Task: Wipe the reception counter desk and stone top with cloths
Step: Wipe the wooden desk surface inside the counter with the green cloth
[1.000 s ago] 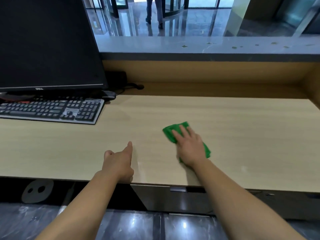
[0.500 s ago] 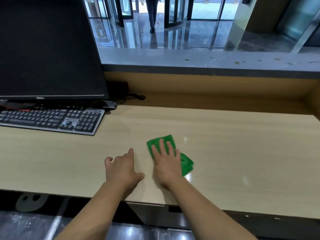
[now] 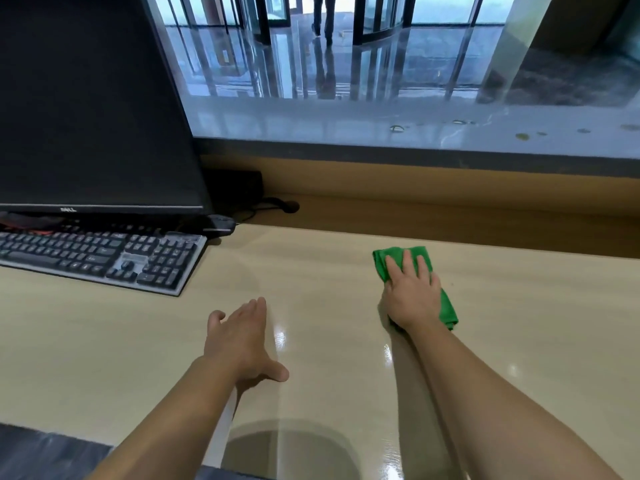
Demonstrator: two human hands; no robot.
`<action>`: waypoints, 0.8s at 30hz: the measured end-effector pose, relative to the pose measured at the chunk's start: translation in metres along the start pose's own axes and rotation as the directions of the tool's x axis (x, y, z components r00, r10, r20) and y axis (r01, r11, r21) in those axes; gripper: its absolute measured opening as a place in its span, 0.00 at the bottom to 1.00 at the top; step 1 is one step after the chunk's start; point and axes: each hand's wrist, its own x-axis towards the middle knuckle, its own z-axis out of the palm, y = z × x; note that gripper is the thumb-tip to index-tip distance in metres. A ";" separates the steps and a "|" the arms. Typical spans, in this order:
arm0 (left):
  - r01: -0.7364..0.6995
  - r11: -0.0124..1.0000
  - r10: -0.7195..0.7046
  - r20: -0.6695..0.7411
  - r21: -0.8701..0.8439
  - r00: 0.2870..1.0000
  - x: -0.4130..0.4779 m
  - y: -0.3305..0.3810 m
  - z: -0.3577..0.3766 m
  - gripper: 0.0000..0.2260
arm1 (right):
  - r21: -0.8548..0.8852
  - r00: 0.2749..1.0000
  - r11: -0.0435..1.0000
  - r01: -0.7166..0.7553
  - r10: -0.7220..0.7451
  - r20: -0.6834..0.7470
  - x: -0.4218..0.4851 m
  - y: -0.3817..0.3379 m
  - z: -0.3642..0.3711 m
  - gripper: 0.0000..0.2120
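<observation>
A folded green cloth (image 3: 446, 306) lies on the light wooden desk (image 3: 346, 271), right of centre. My right hand (image 3: 412, 292) presses flat on it with straight fingers, covering most of the cloth. My left hand (image 3: 242, 337) rests flat on the bare desk to the left, fingers straight and thumb spread, holding nothing. Behind the desk, above a wooden back wall, runs the grey stone top (image 3: 381, 129) with a few small spots and droplets towards its right end.
A black monitor (image 3: 93, 98) stands at the back left with a grey keyboard (image 3: 100, 258) in front of it. A black mouse (image 3: 221, 223) and cables lie beside the monitor. Beyond the stone top, a person walks across a glossy lobby floor.
My right hand has slid the green cloth away from me and to the right across the desk. My left hand stays flat on the desk. The view has moved closer to the desk.
</observation>
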 end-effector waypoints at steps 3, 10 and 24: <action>0.018 1.000 -0.018 0.029 0.023 0.999 0.004 0.005 -0.007 0.57 | 0.004 1.000 1.000 0.009 -0.009 -0.024 -0.011 -0.047 0.009 0.31; 0.046 0.993 -0.052 0.051 0.112 0.997 0.013 0.009 -0.010 0.69 | -0.012 0.786 0.787 0.617 -0.616 0.057 -0.043 -0.136 0.029 0.35; -0.034 0.985 0.028 0.037 0.169 0.999 0.014 0.000 -0.008 0.65 | 0.009 0.999 1.000 0.003 -0.002 -0.041 0.068 -0.050 -0.001 0.28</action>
